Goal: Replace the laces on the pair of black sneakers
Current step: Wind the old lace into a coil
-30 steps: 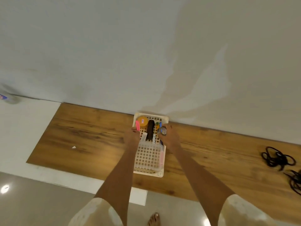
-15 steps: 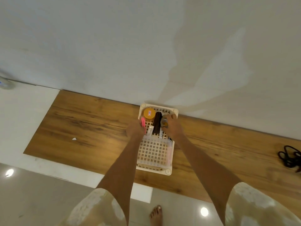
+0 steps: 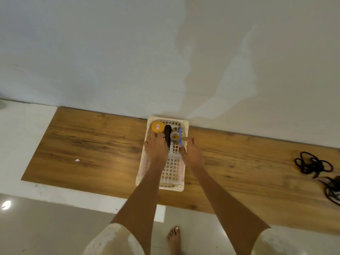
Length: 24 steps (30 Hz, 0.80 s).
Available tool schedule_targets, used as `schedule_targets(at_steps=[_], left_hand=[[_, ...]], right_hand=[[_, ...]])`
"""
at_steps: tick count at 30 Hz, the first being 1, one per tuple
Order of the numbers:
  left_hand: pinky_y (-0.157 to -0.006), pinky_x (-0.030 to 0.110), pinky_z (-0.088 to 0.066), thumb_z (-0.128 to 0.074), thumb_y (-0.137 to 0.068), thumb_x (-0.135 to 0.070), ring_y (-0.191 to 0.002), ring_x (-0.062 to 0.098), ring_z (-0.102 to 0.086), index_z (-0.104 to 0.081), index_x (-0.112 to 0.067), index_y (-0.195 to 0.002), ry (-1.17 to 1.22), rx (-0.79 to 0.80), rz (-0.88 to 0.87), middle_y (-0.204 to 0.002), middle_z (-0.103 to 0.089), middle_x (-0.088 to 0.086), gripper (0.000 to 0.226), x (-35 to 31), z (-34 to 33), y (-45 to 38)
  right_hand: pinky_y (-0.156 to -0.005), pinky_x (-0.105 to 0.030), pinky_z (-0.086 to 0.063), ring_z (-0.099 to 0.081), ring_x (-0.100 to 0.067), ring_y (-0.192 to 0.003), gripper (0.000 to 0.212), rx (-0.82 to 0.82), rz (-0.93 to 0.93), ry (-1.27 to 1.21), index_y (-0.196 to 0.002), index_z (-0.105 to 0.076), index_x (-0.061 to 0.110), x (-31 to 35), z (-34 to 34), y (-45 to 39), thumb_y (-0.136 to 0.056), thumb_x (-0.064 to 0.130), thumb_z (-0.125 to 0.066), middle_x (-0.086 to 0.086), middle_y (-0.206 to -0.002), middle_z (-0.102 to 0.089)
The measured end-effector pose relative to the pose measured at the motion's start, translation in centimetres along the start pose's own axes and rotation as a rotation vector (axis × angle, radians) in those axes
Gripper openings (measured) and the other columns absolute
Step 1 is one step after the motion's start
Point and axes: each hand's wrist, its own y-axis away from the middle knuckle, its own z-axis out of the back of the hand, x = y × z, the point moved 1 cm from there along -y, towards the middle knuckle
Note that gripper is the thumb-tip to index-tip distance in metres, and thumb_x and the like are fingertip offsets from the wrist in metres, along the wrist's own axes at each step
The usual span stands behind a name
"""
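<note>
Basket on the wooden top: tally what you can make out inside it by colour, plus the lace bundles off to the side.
Orange: 1, a round lid
Black: 1, a flat object
Blue: 1, a pen-like stick
Clear: 1, a tape-like roll
Dark lace bundles on the wooden top, outside the basket: 2, and
Total: 6; other basket items are hidden by the hands.

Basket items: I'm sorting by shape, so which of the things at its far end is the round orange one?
The orange lid in the far-left corner of the basket, just beyond the left hand. The things beside it are a black bar and a blue stick.
</note>
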Motion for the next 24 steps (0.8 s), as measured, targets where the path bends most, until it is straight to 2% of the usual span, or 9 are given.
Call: schedule_targets(at_steps=[3,6,9,13,17,21,24], left_hand=[[-0.1,0.039,-0.036,-0.044,-0.096,-0.017,-0.115,0.027,-0.049,-0.053,-0.014,-0.123,0.048,0.054,-0.125,-0.124,-0.052,0.01,0.029,-4.1,0.5,3.4],[-0.093,0.036,-0.041,-0.042,-0.096,-0.018,-0.113,0.025,-0.05,-0.053,-0.017,-0.119,0.059,0.207,-0.19,-0.126,-0.049,0.006,0.025,-6.7,-0.3,6.5],[-0.088,0.034,-0.046,-0.04,-0.098,-0.02,-0.107,0.023,-0.055,-0.053,-0.019,-0.117,0.098,0.392,-0.326,-0.12,-0.054,0.004,0.023,-13.2,-1.3,10.8],[-0.089,0.032,-0.042,-0.04,-0.098,-0.016,-0.11,0.022,-0.053,-0.053,-0.014,-0.121,0.226,0.529,-0.412,-0.124,-0.051,0.005,0.026,-22.6,-4.8,15.1],[-0.087,0.036,-0.044,-0.044,-0.096,-0.014,-0.104,0.026,-0.055,-0.053,-0.011,-0.118,0.288,0.57,-0.429,-0.123,-0.048,0.008,0.024,-31.4,-10.0,18.6],[-0.086,0.038,-0.045,-0.046,-0.095,-0.014,-0.104,0.026,-0.053,-0.055,-0.01,-0.112,0.32,0.619,-0.417,-0.119,-0.05,0.01,0.019,-39.3,-16.5,23.1],[-0.088,0.036,-0.045,-0.047,-0.095,-0.014,-0.105,0.025,-0.053,-0.055,-0.011,-0.111,0.315,0.631,-0.399,-0.118,-0.052,0.009,0.018,-43.8,-20.1,25.6]], right_hand=[[-0.079,-0.033,-0.051,-0.056,-0.022,-0.102,0.029,-0.051,-0.118,-0.088,-0.125,-0.05,0.012,-1.0,1.6,3.6,-0.097,0.019,-0.046,-0.007,-0.125,-0.047],[-0.079,-0.033,-0.045,-0.056,-0.025,-0.105,0.03,-0.099,-0.249,-0.238,-0.124,-0.053,0.011,-1.7,2.7,7.1,-0.094,0.014,-0.05,-0.007,-0.126,-0.047],[-0.079,-0.035,-0.048,-0.058,-0.026,-0.104,0.032,-0.221,-0.342,-0.311,-0.124,-0.054,0.014,-6.3,6.8,10.7,-0.092,0.014,-0.053,-0.006,-0.125,-0.049],[-0.079,-0.033,-0.048,-0.057,-0.022,-0.106,0.034,-0.331,-0.505,-0.302,-0.129,-0.049,0.014,-15.3,12.5,12.8,-0.095,0.011,-0.047,-0.005,-0.13,-0.049],[-0.078,-0.03,-0.044,-0.055,-0.024,-0.111,0.035,-0.426,-0.536,-0.237,-0.129,-0.049,0.01,-24.9,17.7,13.8,-0.094,0.006,-0.046,-0.008,-0.131,-0.049],[-0.078,-0.032,-0.043,-0.053,-0.028,-0.11,0.037,-0.506,-0.693,-0.171,-0.127,-0.049,0.008,-36.0,21.6,16.1,-0.09,0.004,-0.048,-0.011,-0.129,-0.048],[-0.08,-0.036,-0.045,-0.052,-0.032,-0.109,0.033,-0.48,-0.789,-0.11,-0.125,-0.047,0.003,-43.4,23.5,17.8,-0.092,0.006,-0.048,-0.014,-0.13,-0.043]])
